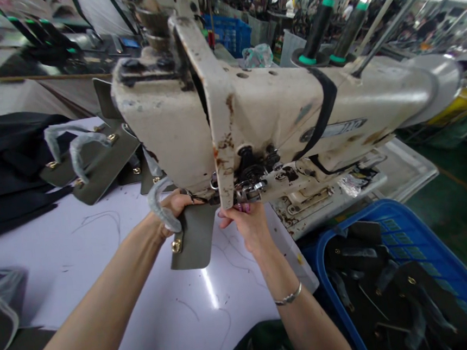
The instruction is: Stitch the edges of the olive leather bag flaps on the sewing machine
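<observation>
The right fingertips (237, 212) pinch the top edge of an olive flap (196, 238) close under the presser foot (245, 194). The left fingers (181, 201) clench the flap's other upper corner, beside a grey loop (164, 214) and above a brass fitting (176, 246). Exactly where the fingertips meet the flap is partly hidden by the machine head. Neither hand is released.

The flap hangs at 12 o'clock from the left hand (171, 213) and right hand (249, 231), its top end under the foot and its lower end clear of the white table (168, 322). Both hands work tight against the needle area, so a fingertip could be pierced if the machine runs while they stay this close. The uneven grip could also twist the flap and send a seam off line. The thick fitting or loop could catch on the foot, snag, or deflect the needle.

A bracelet (287, 296) on the right wrist could catch on the machine's edge. Further out, at 10 o'clock, more flaps (106, 167) lie overlapped on the table, with black cloth (8, 173) beyond them. Loose threads (98, 222) could tangle underneath. At 4 o'clock, a blue crate (401, 225) holds dark pieces, and its rim sits just off the table's edge.
</observation>
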`<state>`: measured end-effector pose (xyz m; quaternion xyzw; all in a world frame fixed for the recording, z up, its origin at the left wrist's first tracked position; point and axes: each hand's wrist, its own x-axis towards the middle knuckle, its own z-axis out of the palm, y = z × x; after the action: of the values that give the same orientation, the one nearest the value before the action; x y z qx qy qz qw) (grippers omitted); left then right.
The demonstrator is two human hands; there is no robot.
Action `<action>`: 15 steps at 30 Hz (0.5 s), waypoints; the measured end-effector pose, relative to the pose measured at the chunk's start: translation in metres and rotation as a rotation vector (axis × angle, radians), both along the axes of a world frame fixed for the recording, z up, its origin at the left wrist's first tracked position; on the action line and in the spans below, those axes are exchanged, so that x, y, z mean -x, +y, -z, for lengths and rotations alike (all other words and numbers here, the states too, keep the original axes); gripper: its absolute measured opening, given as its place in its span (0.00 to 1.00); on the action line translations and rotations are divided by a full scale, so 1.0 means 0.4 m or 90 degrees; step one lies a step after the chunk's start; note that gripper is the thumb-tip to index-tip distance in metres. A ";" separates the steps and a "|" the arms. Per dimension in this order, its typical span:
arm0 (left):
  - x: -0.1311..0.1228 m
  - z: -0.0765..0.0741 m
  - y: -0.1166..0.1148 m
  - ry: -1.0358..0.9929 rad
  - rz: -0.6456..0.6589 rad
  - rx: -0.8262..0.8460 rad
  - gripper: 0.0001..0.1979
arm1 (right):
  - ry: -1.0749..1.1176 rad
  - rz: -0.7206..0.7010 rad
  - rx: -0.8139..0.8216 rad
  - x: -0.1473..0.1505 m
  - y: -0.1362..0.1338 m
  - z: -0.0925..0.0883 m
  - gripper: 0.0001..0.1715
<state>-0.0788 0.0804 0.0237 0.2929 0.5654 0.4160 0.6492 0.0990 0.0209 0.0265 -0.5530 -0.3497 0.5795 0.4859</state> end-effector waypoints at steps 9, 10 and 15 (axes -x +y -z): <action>-0.010 -0.010 -0.018 0.024 0.004 0.000 0.29 | 0.021 0.008 0.000 0.004 0.003 0.006 0.07; -0.013 -0.014 -0.019 0.025 0.002 0.003 0.30 | 0.027 0.011 0.001 0.004 0.003 0.006 0.06; -0.003 0.003 -0.017 -0.023 0.097 0.015 0.24 | 0.047 0.005 -0.002 0.003 0.002 0.003 0.07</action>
<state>-0.0775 0.0737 0.0225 0.3200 0.5341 0.3642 0.6926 0.0976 0.0219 0.0253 -0.5320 -0.3305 0.5971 0.5012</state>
